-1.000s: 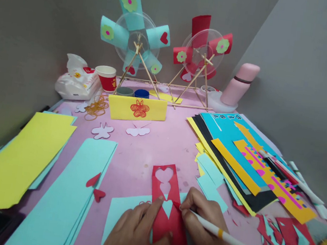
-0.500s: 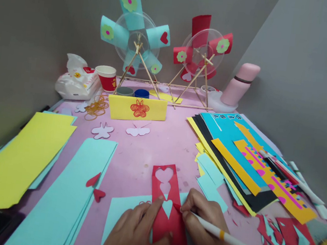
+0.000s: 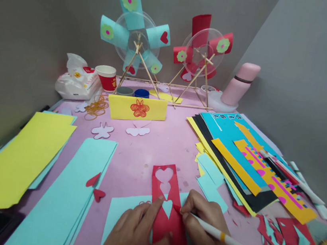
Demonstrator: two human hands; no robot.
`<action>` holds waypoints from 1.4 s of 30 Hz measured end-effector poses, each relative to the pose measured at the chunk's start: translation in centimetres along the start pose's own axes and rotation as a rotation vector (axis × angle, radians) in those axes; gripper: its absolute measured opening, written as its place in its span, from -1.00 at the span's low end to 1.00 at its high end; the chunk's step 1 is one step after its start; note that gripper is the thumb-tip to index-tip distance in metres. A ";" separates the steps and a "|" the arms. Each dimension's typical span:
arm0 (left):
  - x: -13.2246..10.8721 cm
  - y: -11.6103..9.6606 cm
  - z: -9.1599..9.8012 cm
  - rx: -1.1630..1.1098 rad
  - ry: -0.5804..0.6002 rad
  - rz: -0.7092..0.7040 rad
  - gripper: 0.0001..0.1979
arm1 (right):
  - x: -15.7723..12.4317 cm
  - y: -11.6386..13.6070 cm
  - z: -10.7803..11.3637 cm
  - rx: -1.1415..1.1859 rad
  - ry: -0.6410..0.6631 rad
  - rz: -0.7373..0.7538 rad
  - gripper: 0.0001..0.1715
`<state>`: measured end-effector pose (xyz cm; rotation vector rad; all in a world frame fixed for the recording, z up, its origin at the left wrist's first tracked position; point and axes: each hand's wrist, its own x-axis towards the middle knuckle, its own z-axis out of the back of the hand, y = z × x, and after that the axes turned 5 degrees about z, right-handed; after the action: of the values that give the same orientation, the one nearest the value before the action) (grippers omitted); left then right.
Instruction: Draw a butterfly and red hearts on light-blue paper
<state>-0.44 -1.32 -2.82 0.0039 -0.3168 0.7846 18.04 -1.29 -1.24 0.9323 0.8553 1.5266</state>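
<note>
Red paper strip (image 3: 178,233) lies over a blue sheet (image 3: 118,209); our left hand (image 3: 139,229), fingers apart, presses it, our right hand (image 3: 206,220) pinches a white pen (image 3: 212,230) near its right edge — slackened pressing could let the strip slip.

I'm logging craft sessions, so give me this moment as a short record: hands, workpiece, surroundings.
Left hand: resting on red paper strip
Right hand: holding white marker, its tip end at the strip
Strip: heart-shaped hole near far end; light-blue sheet partly beneath
Left side: red hearts at edge of light-blue paper stack
Back: blue-bladed windmill, red-bladed windmill
</note>
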 end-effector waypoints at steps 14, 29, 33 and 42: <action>-0.1 -0.2 -0.8 0.010 -0.117 0.019 -0.77 | 0.3 0.8 0.1 0.002 -0.001 -0.013 -0.92; -0.4 -0.3 -1.4 -0.027 -0.130 0.033 -0.80 | 0.0 0.3 0.0 0.051 0.019 0.037 -0.90; -0.3 -0.2 -1.0 -0.039 -0.098 0.027 -0.81 | -0.2 0.2 0.1 0.065 0.032 0.047 -0.89; -0.2 -0.2 -0.8 -0.009 -0.098 0.041 -0.81 | -0.1 0.6 0.3 0.066 0.086 0.056 -0.90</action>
<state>-0.19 -1.49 -3.63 0.0274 -0.4148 0.8248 18.04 -1.43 -0.58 0.9510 0.9536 1.6045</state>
